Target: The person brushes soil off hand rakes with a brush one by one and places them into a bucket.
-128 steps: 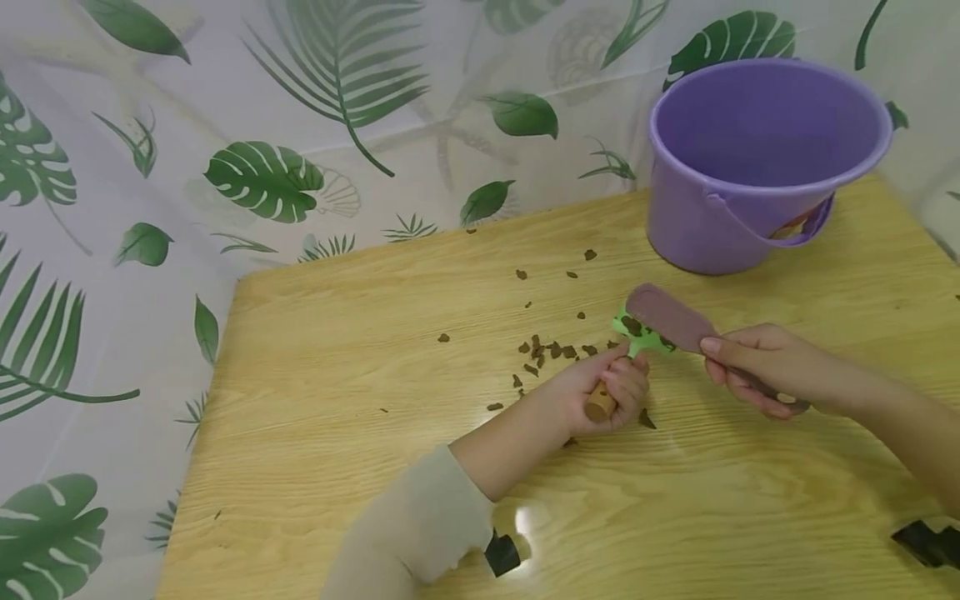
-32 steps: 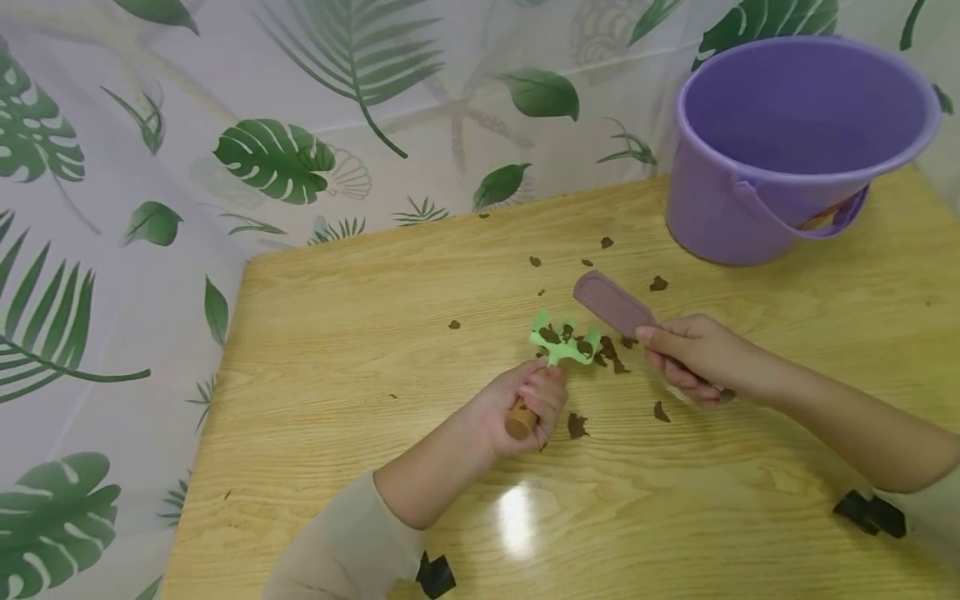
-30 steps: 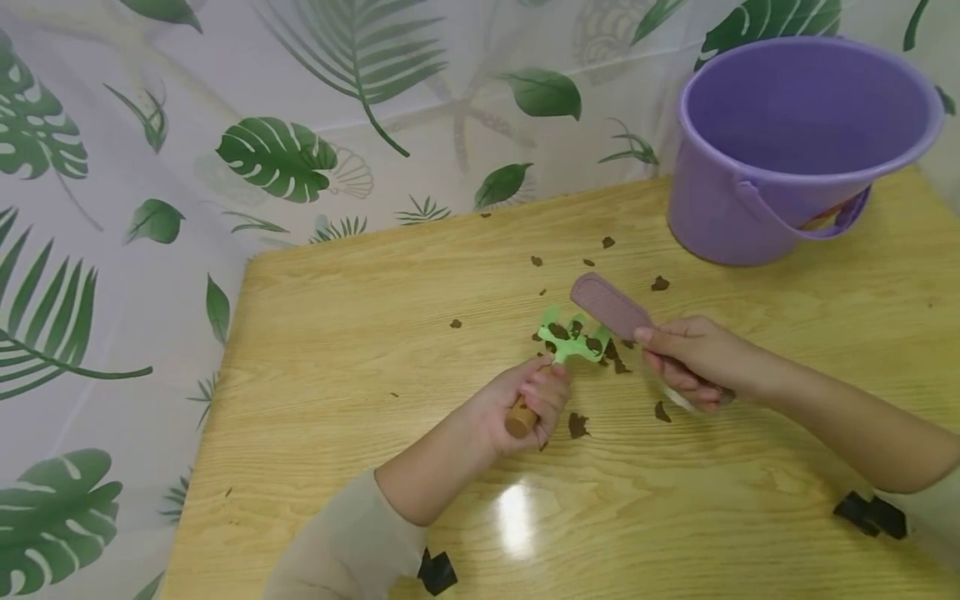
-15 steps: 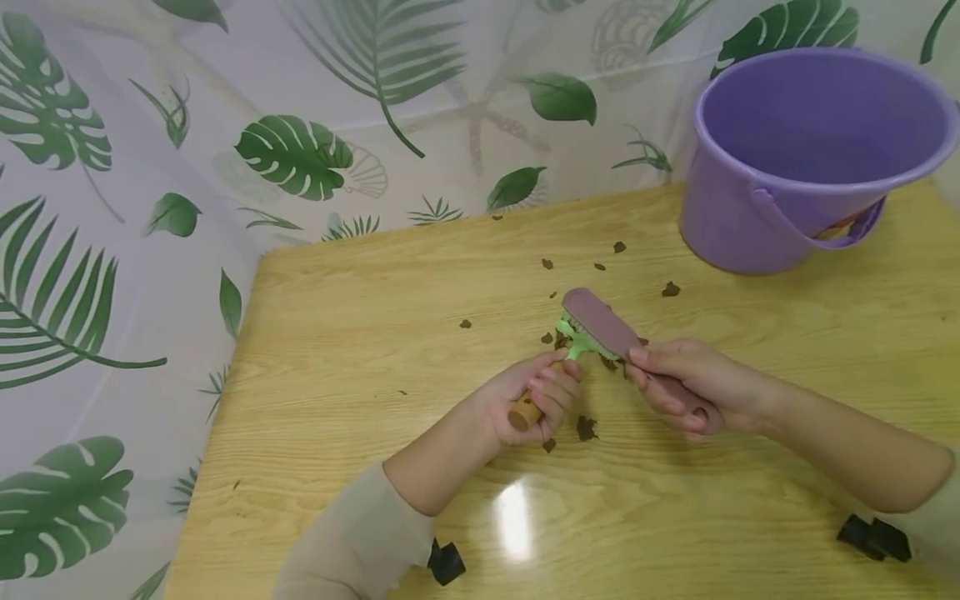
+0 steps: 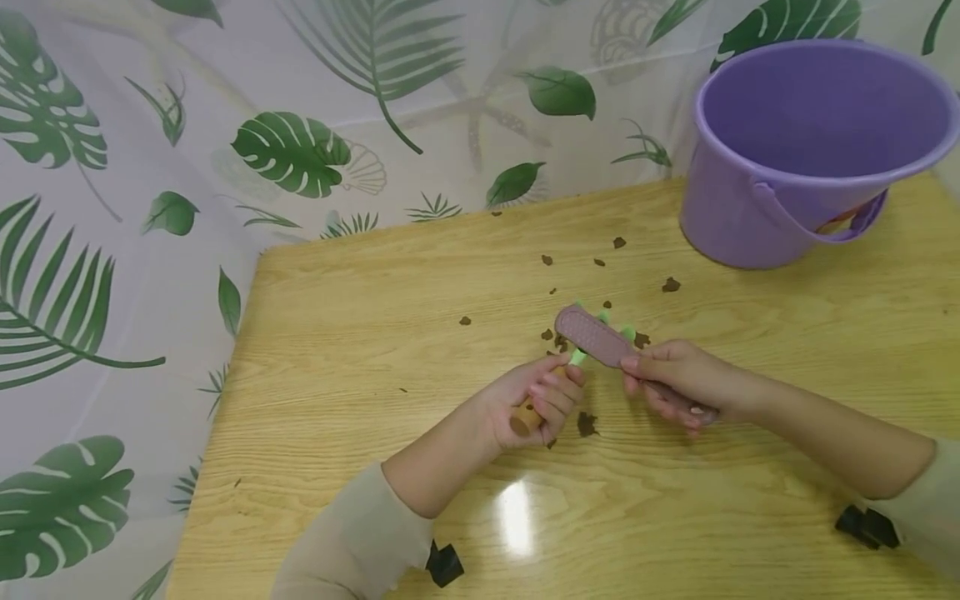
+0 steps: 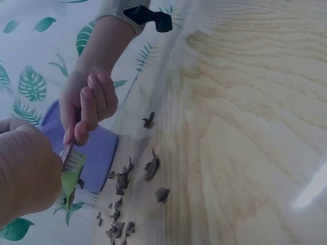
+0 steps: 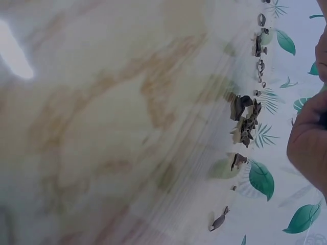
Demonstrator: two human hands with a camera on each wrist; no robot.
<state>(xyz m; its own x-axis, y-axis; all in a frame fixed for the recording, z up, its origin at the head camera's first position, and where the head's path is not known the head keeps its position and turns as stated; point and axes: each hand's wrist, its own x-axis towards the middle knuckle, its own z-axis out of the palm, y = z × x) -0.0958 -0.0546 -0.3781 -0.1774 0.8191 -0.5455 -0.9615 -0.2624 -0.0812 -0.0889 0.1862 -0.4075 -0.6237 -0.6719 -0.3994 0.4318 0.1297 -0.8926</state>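
Observation:
My left hand (image 5: 536, 400) grips the wooden handle of a small green hand rake (image 5: 628, 332), tines pointing away from me. In my right hand (image 5: 678, 379) is a mauve brush (image 5: 588, 335), pinched where its handle meets the head. The brush head lies across the rake and hides most of it in the head view. From the left wrist view, pale bristles (image 6: 74, 162) face the green rake head (image 6: 69, 181), right at its surface. Dark brown crumbs (image 6: 122, 182) lie scattered on the table below both tools.
A purple bucket (image 5: 742, 217) with its handle hanging down stands at the back right of the wooden table (image 5: 360, 333). Loose brown bits (image 5: 671, 285) are spread between it and the hands. A leaf-patterned cloth (image 5: 450, 100) hangs behind the table.
The rake and left hand moved left from further right, near the bucket. The brush, apart from the rake a second ago, came down onto it and slid toward the rake's handle.

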